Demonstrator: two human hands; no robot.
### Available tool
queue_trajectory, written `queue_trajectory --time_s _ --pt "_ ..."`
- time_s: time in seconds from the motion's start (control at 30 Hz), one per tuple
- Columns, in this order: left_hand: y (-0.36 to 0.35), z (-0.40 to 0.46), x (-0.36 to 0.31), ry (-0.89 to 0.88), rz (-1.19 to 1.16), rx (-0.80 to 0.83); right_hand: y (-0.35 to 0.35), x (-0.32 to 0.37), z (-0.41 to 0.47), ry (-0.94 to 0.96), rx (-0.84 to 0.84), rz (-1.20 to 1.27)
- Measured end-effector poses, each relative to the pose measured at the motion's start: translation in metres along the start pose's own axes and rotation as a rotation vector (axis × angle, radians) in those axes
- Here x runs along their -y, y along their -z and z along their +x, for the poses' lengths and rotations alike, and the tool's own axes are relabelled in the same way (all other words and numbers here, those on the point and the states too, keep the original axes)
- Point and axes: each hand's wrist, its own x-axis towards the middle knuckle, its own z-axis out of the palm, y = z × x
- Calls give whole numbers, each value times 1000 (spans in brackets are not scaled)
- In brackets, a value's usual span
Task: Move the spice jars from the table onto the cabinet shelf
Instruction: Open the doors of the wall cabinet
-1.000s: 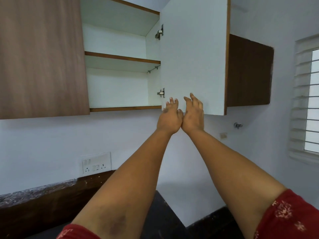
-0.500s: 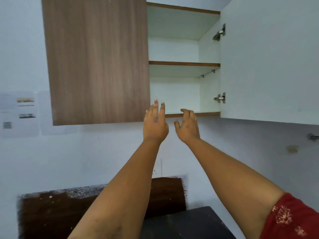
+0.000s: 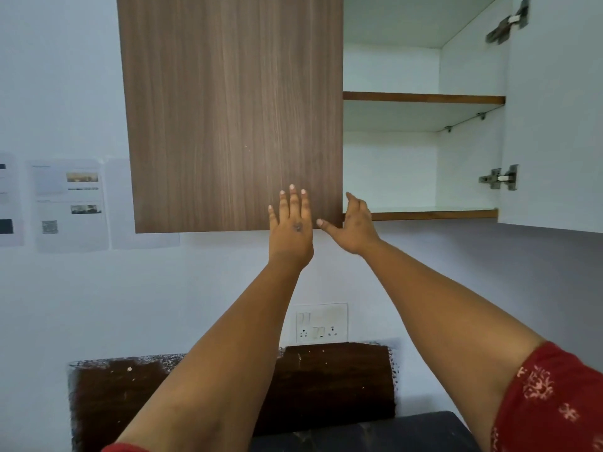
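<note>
While both your hands are raised to the wall cabinet, no spice jar appears anywhere in view, so you cannot tell from here where the jars stand; the table that should hold them is out of sight too. Compared with a second ago, your hands have left the white open door (image 3: 554,109) on the right and shifted to the closed wooden door (image 3: 228,109) on the left. Your left hand (image 3: 291,225) now lies with straight, spread fingers against that door's lower right corner, holding nothing. Your right hand (image 3: 354,225) reaches to the door's inner edge, thumb pointing left and fingers loosely bent at the edge; it is not clear whether they grip it. This suggests you are about to open the second door, so the task is still at preparation and no jar has been moved.

Inside the open right half, the lower shelf (image 3: 434,214) and the upper shelf (image 3: 424,97) show white boards with brown edging, and two metal hinges (image 3: 499,177) sit on the side wall. Below the cabinet, a white switch and socket plate (image 3: 321,322) is fixed to the pale wall. Printed sheets of paper (image 3: 70,203) hang to the left. A dark brown backsplash (image 3: 326,380) and a black counter (image 3: 375,432) lie at the bottom.
</note>
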Motion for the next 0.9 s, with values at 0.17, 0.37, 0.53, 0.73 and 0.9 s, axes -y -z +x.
queue_trajectory --time_s 0.17,0.37,0.53,0.73,0.9 --pt "-20 18 16 12 44 22 -11 10 35 -273 -36 386" --pt "-38 29 12 -27 100 43 -22 6 52 -254 -22 333" --pt "-44 22 -2 1 -19 48 -14 -9 43 -226 -1 463" --pt "-34 16 -9 31 -145 13 -13 -5 28 -233 -60 504" --pt "-13 0 -7 32 -183 -33 1 8 9 -221 -69 496"
